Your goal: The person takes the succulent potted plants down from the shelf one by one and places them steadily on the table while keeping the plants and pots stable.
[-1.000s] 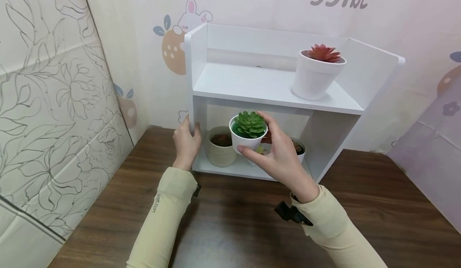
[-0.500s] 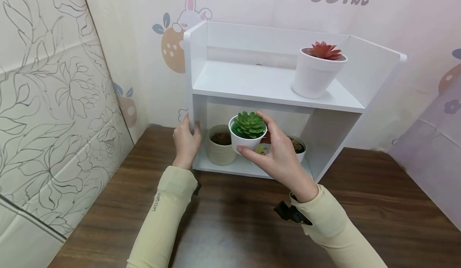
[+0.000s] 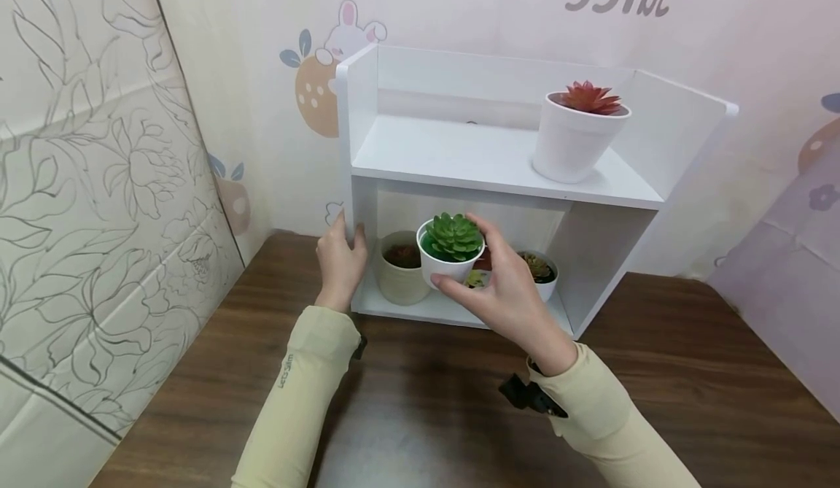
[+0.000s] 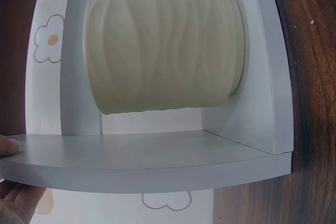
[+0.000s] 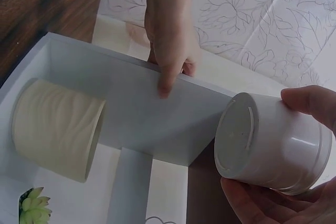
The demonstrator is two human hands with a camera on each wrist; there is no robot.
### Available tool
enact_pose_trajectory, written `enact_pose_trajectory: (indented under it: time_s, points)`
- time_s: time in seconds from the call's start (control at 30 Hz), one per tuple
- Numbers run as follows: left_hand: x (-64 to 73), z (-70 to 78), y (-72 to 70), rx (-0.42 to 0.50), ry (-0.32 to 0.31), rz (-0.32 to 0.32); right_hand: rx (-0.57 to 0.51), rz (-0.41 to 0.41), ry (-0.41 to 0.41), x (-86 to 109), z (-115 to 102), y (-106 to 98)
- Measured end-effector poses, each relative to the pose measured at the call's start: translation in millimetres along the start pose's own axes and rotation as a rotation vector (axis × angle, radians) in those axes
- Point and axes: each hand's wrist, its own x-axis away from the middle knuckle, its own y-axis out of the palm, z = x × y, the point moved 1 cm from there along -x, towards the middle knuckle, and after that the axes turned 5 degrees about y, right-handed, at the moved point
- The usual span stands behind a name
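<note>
My right hand (image 3: 515, 295) holds a small white pot with a green succulent (image 3: 453, 244) in front of the white shelf's lower opening. In the right wrist view the white pot (image 5: 278, 142) is tilted, its base showing between thumb and fingers. My left hand (image 3: 341, 265) grips the left side panel of the shelf (image 3: 446, 149), the thumb on the inner face. Just inside that panel, on the lower board, stands a ridged beige pot (image 4: 163, 45). Behind my right hand, a small yellow-green plant (image 3: 477, 279) is partly hidden.
A white pot with a red succulent (image 3: 577, 134) stands on the upper board, towards the right. Lower right holds another white pot with a succulent (image 3: 539, 269). The shelf stands on a dark wooden table (image 3: 420, 408) against a patterned wall (image 3: 472, 6).
Over the last half second my right hand has lowered the green succulent pot slightly. My left hand stays on the side panel.
</note>
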Motion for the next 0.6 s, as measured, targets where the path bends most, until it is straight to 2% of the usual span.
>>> enact_pose_trajectory:
  time_s: [0.6]
  points:
    - [1.3,0.0,0.8,0.001,0.005,0.006,0.018,-0.010,0.014,5.0,6.4,5.3]
